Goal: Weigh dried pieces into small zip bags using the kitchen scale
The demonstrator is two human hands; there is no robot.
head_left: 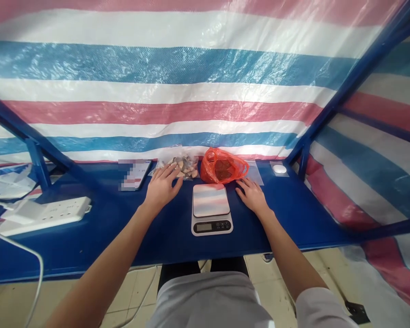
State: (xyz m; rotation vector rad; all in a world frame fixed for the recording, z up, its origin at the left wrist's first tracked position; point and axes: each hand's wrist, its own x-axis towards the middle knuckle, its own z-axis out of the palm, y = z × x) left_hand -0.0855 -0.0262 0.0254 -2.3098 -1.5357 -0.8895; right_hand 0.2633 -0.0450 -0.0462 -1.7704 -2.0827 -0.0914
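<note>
My left hand point(163, 186) is open, fingers stretched forward over the near left edge of a clear plastic bag point(187, 165) holding brown and pale dried pieces. My right hand point(251, 195) lies open by the lower right side of an orange-red plastic bag point(210, 168), its fingertips close to the bag. Dark brown contents point(223, 169) show in that bag's mouth. Between my hands sits a white kitchen scale point(212, 200) with a shiny square plate. Its small display shows no figure I can read.
On the blue table point(171, 237), a white power strip point(63, 212) with a plugged-in adapter lies left, its cable point(37, 255) hanging off the front. A phone-like flat object point(136, 175) lies behind. A clear flat bag point(256, 173) and a white round item point(279, 170) are back right. Blue frame bars point(304, 159) rise beside the striped sheet.
</note>
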